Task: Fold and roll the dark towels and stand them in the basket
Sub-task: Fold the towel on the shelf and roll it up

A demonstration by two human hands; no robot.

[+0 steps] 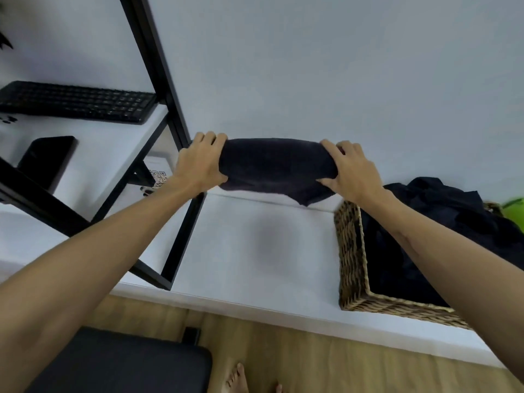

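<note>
A dark towel (276, 167), rolled into a thick bundle, is lifted above the white table (249, 251) near the wall. My left hand (202, 163) grips its left end and my right hand (350, 173) grips its right end, fingers curled over the top. A loose corner hangs from the roll's lower right. The woven basket (350, 251) stands on the table at the right, with more dark towels (442, 211) heaped loosely in it; my right forearm crosses over it.
A black-framed shelf (158, 69) stands on the left with a black keyboard (76, 102) and a phone (46, 160) on it. Something green (514, 208) shows behind the basket. A dark stool (127, 364) and wooden floor lie below the table's edge.
</note>
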